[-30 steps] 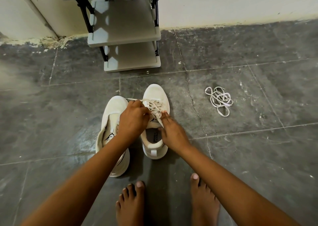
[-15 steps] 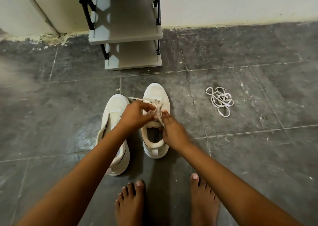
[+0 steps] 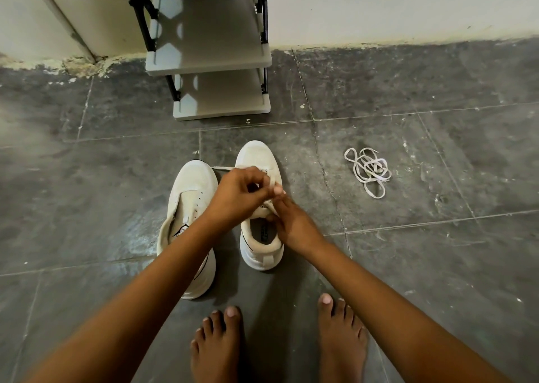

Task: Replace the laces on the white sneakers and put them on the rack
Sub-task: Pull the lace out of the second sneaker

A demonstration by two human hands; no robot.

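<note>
Both hands are working right over the laced sneaker (image 3: 256,161), and the grip is the story here. The left hand (image 3: 236,196) is reaching across from the left with its fingers curled, pinching a strand of the white lace (image 3: 272,182) that is standing up as a short loop between finger and thumb. The right hand (image 3: 291,222) is coming in from below and to the right, its fingertips (image 3: 278,190) meeting that same strand just under the loop and nipping it, so both hands are grasping the one lace above the tongue. A thin run of lace is stretching away to the left from the left hand's knuckles, across the gap toward the other shoe.

That sneaker is sitting upright on the grey tiled floor (image 3: 408,266), toe pointing away toward the wall, heel opening and pull tab facing the person. Just beside it on the left, the second white sneaker (image 3: 192,184) is lying partly under the left forearm, its eyelets showing bare and its tongue loose.

Well apart to the right, a loose bundle of white lace (image 3: 369,169) is lying in a tangle on the tiles. Beyond the shoes, the grey tiered shoe rack (image 3: 210,61) with black side struts is standing against the pale wall (image 3: 379,9). Two bare feet (image 3: 217,344) are planted at the bottom edge of the view, toes pointing at the sneakers.
</note>
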